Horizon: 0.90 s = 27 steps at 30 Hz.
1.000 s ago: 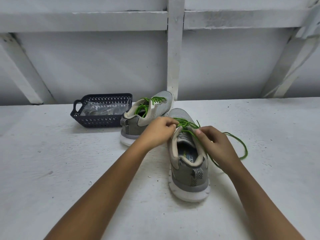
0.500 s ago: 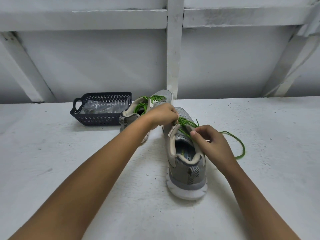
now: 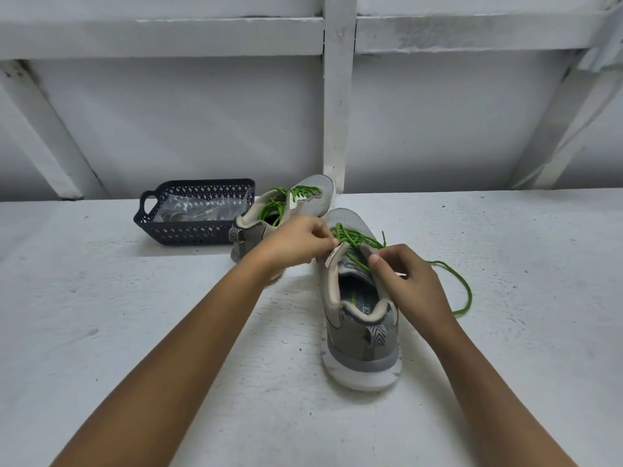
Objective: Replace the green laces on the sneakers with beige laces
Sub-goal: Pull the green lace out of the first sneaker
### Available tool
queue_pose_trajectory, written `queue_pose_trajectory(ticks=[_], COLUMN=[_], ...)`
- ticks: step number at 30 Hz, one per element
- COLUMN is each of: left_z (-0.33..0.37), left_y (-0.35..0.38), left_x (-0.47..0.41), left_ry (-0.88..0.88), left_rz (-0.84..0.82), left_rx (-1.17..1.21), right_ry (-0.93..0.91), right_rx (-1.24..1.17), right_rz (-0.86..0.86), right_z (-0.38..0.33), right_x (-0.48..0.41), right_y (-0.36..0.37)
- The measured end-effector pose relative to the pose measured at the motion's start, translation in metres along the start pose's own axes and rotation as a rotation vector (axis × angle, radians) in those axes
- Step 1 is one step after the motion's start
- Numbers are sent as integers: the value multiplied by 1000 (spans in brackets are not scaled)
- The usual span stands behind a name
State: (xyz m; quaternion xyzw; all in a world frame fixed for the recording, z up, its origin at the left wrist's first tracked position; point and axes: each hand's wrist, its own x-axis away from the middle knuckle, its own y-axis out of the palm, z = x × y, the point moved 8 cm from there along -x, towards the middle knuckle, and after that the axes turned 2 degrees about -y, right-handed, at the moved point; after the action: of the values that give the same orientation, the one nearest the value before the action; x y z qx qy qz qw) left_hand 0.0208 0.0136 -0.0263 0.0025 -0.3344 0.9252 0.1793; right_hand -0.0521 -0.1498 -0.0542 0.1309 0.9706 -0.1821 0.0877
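Grey in colour, the near mesh sneaker (image 3: pixel 362 335) is stood heel toward the person, so the eyelets are reached. Its green cord lace (image 3: pixel 354 235) is pinched by the right hand (image 3: pixel 409 284) at the tongue and by the left hand (image 3: pixel 296 241) at the upper eyelets, probably for loosening. Behind, the second grey sneaker (image 3: pixel 296 203) is laced in green. A clear plastic packet (image 3: pixel 195 210) is kept in the dark blue perforated basket (image 3: pixel 188 232); beige laces cannot be recognised.

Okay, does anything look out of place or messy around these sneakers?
Only the green lace: one loose end trails off the near sneaker onto the table beside the right hand. Nothing looks spilled or damaged.
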Motion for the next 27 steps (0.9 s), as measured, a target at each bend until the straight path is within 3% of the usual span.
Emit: queue_pose_trajectory(ticks=[5,14,18,21,24,27], left_z=[4,2,20,30,53,44], left_y=[6,-18,-39,-33,-32,-18], left_x=[1,-14,-12,-7,12,13], left_ry=[48,-175,-87,57,321,270], left_rz=[27,165,268,288,420,246], left_rx=[130,583,-28,-337,-343,-353], right_ry=[6,13,6,9,7,6], right_rx=[6,-14,-23,-30,-35,-41], right_rz=[5,1,6,1,-1,0], right_z=[0,0,-1,-1,0,0], right_x=[1,1,2,1,1,1], right_y=[1,1,1,2,2,2])
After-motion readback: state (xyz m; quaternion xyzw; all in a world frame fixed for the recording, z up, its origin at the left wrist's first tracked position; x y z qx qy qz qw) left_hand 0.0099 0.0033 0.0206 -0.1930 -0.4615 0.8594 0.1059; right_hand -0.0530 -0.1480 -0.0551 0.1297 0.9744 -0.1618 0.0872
